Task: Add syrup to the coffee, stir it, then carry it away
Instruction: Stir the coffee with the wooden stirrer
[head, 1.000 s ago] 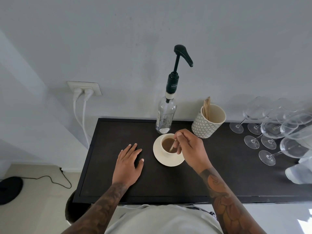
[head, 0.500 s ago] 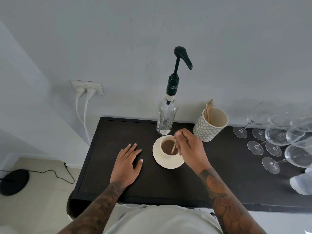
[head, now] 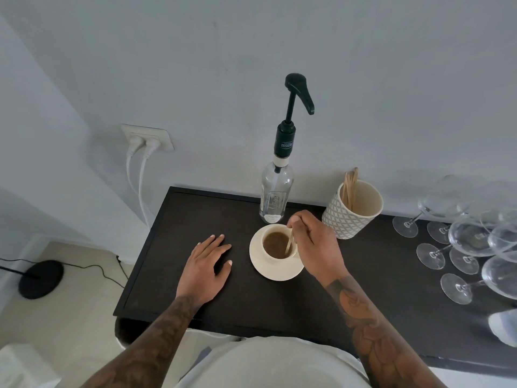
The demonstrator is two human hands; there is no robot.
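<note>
Stirrer (head: 288, 243) pinched in right hand (head: 313, 242) dips into coffee cup (head: 275, 245).

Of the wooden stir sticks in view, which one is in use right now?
The single stir stick pinched by the right hand, its lower end dipped in the coffee cup. The other sticks stand unused in the patterned cup by the wall.

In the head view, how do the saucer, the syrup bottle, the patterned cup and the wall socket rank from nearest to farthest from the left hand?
From the left hand, flat on the table:
1. Saucer, just to its right.
2. Syrup bottle, behind and to the right, by the wall.
3. Patterned cup, farther right, past the right hand.
4. Wall socket, up on the wall, to the left.
</note>
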